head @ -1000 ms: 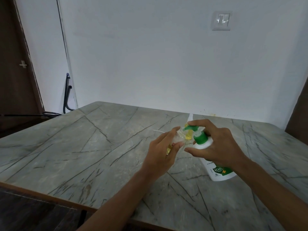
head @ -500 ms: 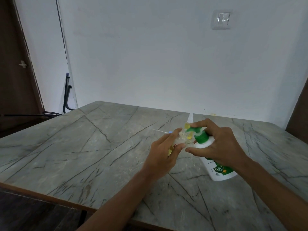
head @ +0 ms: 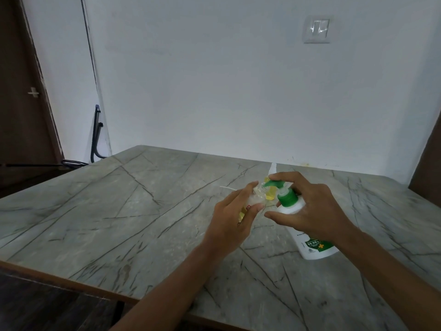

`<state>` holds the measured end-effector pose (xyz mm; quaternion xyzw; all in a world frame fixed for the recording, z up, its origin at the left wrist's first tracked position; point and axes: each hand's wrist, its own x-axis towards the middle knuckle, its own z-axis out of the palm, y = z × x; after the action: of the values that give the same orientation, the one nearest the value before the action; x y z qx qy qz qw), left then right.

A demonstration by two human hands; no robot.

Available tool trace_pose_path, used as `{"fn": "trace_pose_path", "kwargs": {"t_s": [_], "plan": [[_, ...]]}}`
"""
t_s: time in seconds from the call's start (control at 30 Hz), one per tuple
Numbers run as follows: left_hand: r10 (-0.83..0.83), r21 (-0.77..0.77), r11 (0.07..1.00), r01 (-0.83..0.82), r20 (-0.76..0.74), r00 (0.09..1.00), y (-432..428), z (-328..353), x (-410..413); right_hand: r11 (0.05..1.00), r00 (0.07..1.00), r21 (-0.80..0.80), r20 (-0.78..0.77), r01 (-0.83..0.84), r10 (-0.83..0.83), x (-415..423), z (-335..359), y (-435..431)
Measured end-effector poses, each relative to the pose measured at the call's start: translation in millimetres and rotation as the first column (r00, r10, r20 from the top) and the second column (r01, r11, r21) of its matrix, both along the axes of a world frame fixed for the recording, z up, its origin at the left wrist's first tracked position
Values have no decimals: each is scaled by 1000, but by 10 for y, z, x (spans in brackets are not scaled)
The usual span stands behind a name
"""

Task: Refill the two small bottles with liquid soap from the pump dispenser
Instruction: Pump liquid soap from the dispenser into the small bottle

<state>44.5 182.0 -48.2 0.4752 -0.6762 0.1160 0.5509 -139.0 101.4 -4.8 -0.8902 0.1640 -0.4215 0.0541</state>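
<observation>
A white pump dispenser (head: 315, 247) with a green collar and green pump head stands tilted on the marble table. My right hand (head: 312, 209) wraps round its neck, with the forefinger lying on the pump head. My left hand (head: 232, 218) holds a small clear bottle (head: 328, 197) with its open mouth right under the green nozzle. A second small bottle (head: 341, 195) with yellow liquid stands just behind, mostly hidden by the pump. A white cap or nozzle (head: 272, 168) rises behind it.
The grey marble table (head: 119, 211) has a brown front edge and meets a white wall at the back. A thin white stick (head: 228, 187) lies left of the bottles. A dark door and black cables are at far left.
The pump head has risen slightly under my right forefinger. Both hands and the bottles stay nearly where they were.
</observation>
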Motion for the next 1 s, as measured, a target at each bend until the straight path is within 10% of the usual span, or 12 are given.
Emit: {"fn": "trace_pose_path", "kwargs": {"t_s": [1.0], "plan": [[2,2,1000,-2,-1,1000,-7,5,3,1000,1000,-31,-21,2,-2,-11,-18,-12]]}}
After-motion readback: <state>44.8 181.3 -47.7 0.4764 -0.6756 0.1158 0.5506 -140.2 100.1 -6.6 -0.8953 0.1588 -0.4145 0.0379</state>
